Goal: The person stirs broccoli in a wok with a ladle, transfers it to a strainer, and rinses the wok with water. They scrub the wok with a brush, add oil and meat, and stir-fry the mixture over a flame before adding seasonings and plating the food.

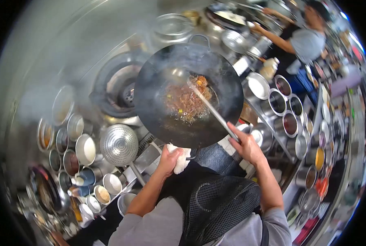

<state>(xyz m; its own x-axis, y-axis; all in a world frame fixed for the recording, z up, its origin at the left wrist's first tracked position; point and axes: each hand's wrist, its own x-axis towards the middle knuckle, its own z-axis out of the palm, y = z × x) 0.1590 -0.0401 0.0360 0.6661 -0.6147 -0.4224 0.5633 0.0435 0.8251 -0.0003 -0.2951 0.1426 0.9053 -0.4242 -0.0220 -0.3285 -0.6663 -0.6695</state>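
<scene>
A large black wok (158, 115) is held up in front of me, to the right of the burner. My left hand (168, 162) is closed round a folded white cloth (182, 158) at the wok's near handle. Brown sauced food (187, 102) with a few green bits lies in the wok and steams. My right hand (247, 145) grips the long handle of a metal ladle (211, 108), whose bowl end reaches into the food. Steam and food partly hide the ladle's bowl.
A ring burner (123, 90) stands left of the wok. A perforated strainer (118, 144) lies over the left counter edge, near several small seasoning pots (86, 149). Steel containers (277, 101) line the right side. A co-worker (308, 43) stands at another wok, upper right.
</scene>
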